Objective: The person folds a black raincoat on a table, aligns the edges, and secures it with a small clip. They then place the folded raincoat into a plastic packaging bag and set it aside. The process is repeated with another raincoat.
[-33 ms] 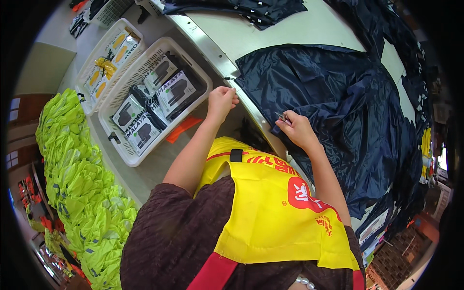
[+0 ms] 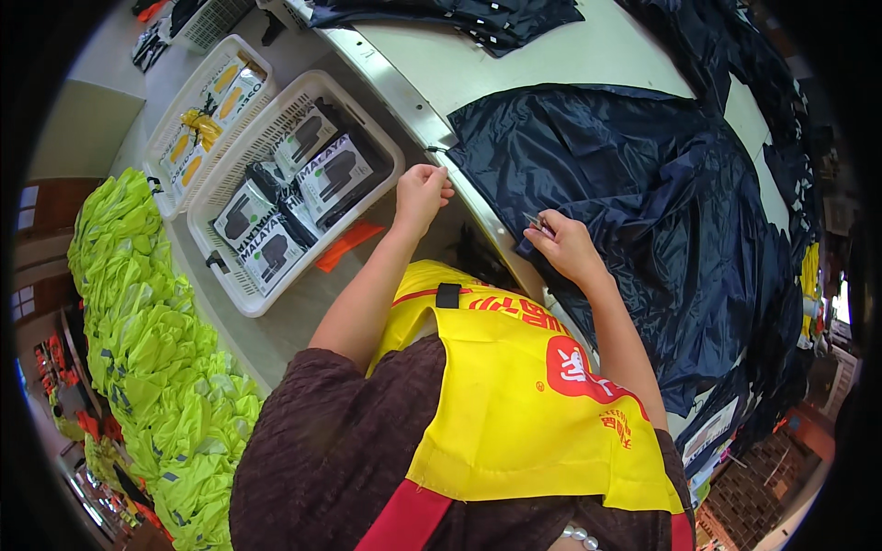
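A dark navy, shiny garment (image 2: 634, 184) lies spread and wrinkled over the table, its near edge hanging along the metal rim. My right hand (image 2: 562, 246) is closed around small thread snips (image 2: 537, 223), whose pointed metal tips stick out past the thumb above the garment. By the table's metal edge, my left hand (image 2: 423, 195) is pinched closed near the garment's left corner. Whatever its fingers may hold is too small to make out. A short dark tab (image 2: 435, 149) pokes out from that corner, just beyond the left hand.
To the left stands a white basket (image 2: 204, 230) of packaged items, with a second white basket (image 2: 165, 188) behind it. A heap of lime-yellow garments (image 2: 156, 358) lies at far left. More dark garments (image 2: 459, 13) are on the white table (image 2: 413, 69). An orange piece (image 2: 349, 244) lies under the basket's edge.
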The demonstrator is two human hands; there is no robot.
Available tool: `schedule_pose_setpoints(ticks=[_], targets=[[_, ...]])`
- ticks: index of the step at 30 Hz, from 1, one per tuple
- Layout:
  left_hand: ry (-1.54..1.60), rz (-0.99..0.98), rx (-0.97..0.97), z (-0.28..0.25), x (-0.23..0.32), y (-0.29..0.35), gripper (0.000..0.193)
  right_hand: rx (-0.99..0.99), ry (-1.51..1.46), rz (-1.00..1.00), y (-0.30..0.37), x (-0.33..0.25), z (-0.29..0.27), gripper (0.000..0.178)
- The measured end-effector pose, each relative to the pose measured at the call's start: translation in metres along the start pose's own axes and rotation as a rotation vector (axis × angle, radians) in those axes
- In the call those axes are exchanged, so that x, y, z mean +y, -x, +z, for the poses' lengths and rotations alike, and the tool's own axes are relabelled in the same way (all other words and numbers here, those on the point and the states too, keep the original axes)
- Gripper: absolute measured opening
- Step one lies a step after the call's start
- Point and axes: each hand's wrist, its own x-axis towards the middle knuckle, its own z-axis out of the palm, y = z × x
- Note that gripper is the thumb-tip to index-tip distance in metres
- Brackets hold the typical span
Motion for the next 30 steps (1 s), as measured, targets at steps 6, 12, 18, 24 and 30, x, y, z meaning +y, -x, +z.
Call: schedule_pose_setpoints(ticks=[6, 12, 18, 24, 30], targets=[[0.283, 0.118, -0.165, -0.011, -0.004, 0.023, 0.012, -0.2, -0.887, 0.316, 0.004, -0.022, 0.002, 0.026], [0.895, 0.044, -0.403, 0.011, 0.008, 0.035, 0.007, -0.354, -1.093, 0.356, -0.002, -0.054, 0.03, 0.032], [1.045, -0.05, -0.489, 0.017, 0.017, 0.041, 0.01, -0.32, -0.903, 0.272, -0.021, -0.067, 0.02, 0.038], [1.04, 0.004, -0.601, 0.02, 0.018, 0.043, 0.016, -0.318, -0.87, 0.295, -0.036, -0.063, 0.01, 0.039], [1.069, 0.007, -0.613, 0.02, 0.009, 0.041, 0.016, -0.305, -0.841, 0.285, -0.037, -0.065, 0.01, 0.04]])
